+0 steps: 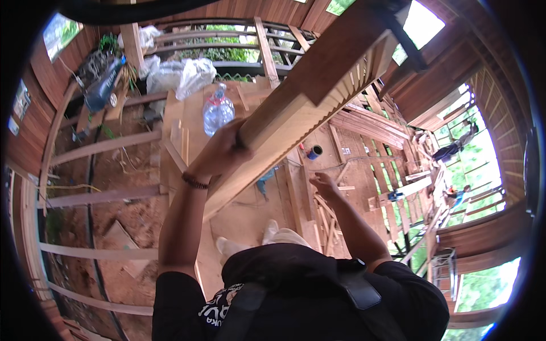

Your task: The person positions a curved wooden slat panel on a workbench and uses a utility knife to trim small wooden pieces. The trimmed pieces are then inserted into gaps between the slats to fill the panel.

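My left hand [223, 150] grips a long, thick wooden board [307, 91] with a ribbed, grooved face, held raised and slanting up to the right in front of me. A dark beaded bracelet sits on that wrist. My right hand [324, 184] hangs lower at the centre right, fingers loosely curled, holding nothing, above a pile of thin wooden slats [324, 219]. A clear plastic water bottle [218, 111] stands on a wooden panel just beyond the left hand.
Plank flooring [364, 153] and stacked boards lie to the right, with a blue can [314, 152] and a blue power tool [264, 184]. Open floor joists [96, 196] over bare earth are on the left. Plastic bags [182, 74] sit by the far railing. Other people work at the far right [455, 148].
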`<state>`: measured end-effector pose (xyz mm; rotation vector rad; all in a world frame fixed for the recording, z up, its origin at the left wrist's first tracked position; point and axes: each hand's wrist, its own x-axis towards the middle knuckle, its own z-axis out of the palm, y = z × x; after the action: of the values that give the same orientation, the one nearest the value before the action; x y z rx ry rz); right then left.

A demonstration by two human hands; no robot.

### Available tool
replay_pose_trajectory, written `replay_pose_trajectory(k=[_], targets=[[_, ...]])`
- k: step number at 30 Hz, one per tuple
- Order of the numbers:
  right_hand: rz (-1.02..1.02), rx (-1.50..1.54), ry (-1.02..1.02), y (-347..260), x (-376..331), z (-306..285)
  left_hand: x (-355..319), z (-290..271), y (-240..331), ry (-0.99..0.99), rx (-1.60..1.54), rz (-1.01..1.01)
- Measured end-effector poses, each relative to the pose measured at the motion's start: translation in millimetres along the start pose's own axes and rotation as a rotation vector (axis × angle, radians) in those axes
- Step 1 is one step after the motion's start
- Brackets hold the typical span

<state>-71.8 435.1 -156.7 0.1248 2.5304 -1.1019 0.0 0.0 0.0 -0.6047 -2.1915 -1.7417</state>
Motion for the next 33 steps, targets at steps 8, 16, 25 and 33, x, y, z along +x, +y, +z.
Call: replay_pose_trajectory(k=[8,16,25,33], targets=[[0.27,-0.482,-0.141,132,-65,11,24,1,4,-0.056,-0.108,-0.055],[0.304,-0.623,-0.225,164,-89,24,33,0,-12,-0.073,-0.102,-0.085],[0.328,0.353,-0.263,114,-20,60,-26,-22,-15,-0.029,-0.014,-0.102],[0.04,0.962,0.17,-6,120,-8,-96,-61,23,0.136,0.015,-0.126]])
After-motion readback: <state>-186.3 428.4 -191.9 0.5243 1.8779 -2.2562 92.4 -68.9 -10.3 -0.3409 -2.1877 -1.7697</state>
